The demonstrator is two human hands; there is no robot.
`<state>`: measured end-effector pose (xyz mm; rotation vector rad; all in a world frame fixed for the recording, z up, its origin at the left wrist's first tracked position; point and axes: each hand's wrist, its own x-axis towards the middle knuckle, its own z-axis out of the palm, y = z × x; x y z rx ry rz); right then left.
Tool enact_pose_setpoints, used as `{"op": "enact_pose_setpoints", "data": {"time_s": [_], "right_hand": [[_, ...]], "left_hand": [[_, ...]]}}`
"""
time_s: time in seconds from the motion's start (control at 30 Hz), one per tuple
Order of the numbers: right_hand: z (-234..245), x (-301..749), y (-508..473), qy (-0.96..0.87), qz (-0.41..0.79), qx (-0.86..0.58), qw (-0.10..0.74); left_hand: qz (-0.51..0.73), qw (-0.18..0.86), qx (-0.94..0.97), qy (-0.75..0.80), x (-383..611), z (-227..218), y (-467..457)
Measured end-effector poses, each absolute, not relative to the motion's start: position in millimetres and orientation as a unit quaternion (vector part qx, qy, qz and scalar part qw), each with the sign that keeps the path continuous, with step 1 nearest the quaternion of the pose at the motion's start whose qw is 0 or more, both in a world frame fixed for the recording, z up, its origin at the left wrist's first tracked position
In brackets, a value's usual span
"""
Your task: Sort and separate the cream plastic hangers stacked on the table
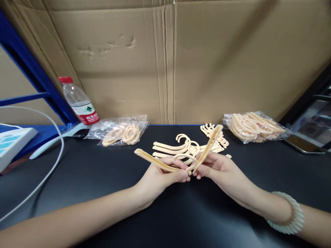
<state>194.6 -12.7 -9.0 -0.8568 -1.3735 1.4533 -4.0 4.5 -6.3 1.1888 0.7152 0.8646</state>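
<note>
My left hand pinches the left arm piece of a cream plastic clothes hanger near its inner end, where a curved hook rises. Between the fingers of my right hand is the other hanger arm piece, tilted steeply up to the right. The inner ends of both pieces meet or nearly meet below the hook; my fingertips partly hide the joint. Just behind my hands, several cream hangers lie on the black table, partly covered by my hands.
Small hook-shaped pieces lie behind the hangers. Clear bags of cream parts stand back left and back right. A red-capped bottle, a white cable and a pale-handled brush are left. A phone lies right; cardboard walls the back.
</note>
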Motion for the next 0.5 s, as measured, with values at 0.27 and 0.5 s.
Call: {"op": "enact_pose_setpoints", "data": {"time_s": [0.27,0.5], "right_hand": [[-5.4,194.5,-14.0,-0.586,0.583,-0.337,0.451],[-5.8,193.3,-15.7,-0.576,0.587,-0.340,0.457]], "left_hand": [[0.362,0.679,0.570,0.289,-4.9,-4.7,3.9],[0.373,0.682,0.574,0.260,-3.6,-3.0,2.4]]}}
